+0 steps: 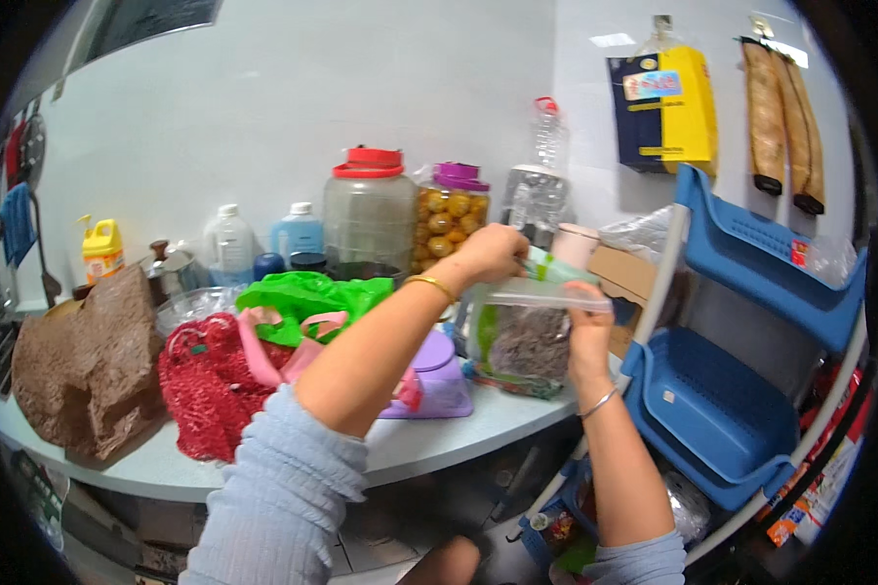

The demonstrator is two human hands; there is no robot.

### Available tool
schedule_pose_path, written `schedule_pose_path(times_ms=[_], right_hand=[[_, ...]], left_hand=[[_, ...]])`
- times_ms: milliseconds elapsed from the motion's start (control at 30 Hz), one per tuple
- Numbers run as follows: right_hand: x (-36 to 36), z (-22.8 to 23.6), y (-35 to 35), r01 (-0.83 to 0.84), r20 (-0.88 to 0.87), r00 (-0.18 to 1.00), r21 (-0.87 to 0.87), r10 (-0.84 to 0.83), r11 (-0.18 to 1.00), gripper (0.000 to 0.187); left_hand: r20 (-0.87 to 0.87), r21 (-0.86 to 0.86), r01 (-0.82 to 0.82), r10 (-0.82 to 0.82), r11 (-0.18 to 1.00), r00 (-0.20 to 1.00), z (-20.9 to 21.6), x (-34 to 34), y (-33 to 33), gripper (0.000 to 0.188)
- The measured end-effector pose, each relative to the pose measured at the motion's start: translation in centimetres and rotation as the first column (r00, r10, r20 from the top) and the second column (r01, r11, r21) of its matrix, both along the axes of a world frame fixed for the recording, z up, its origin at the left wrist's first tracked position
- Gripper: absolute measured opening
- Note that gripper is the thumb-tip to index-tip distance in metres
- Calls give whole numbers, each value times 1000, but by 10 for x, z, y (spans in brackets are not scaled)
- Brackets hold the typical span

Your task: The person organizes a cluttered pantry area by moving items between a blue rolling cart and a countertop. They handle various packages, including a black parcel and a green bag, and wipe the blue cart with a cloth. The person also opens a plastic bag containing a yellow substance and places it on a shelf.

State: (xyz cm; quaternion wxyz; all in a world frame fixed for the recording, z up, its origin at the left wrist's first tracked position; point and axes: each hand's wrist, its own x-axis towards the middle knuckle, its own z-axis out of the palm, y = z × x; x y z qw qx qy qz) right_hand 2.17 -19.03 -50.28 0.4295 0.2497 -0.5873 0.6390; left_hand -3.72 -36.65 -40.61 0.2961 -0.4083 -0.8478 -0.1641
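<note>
In my right hand (pixel 590 336) the top edge of a clear plastic bag (pixel 527 336) is pinched between thumb and fingers. Dark, greyish, dried-looking contents fill the bag, which stands at the counter's right end. My left hand (pixel 498 255) reaches across behind the bag's top with its fingers curled downward. What those fingers hold is hidden. Just right of them is a pale green plastic piece (pixel 551 268), and a pinkish cylindrical container (pixel 576 244) stands behind.
On the counter (pixel 410 453) lie a red mesh bag (pixel 210 375), a green plastic bag (pixel 312 297), a purple container (pixel 434 375) and brown crumpled material (pixel 88 366). Behind are a red-lidded jar (pixel 369 219) and a jar of yellow fruit (pixel 451 219). A blue tiered rack (pixel 717 409) stands right.
</note>
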Motion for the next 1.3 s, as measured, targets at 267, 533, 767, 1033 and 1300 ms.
schedule_pose_path(times_ms=[267,533,767,1033,1300], right_hand=[[-39,-19,2,358,-1,933,-75,-359,931,12],[-35,-25,-25,346,49,938,-89,-343,934,25],[45,-48,-56,607,-243,786,479,-569,634,80],[26,-66,-59,453,-11,769,714,-639,533,57],[81,-80,-37,308,91,848,717,-522,626,67]], left_hand=[[-101,22,-98,100,995,990,-16,-1,4,17],[-127,159,40,-20,986,992,-44,1,-12,38],[-122,-11,-104,102,994,987,-56,-27,-27,47],[-402,-17,25,-29,1000,915,-54,27,-35,66],[-13,-465,121,-144,877,990,-89,85,-55,75]])
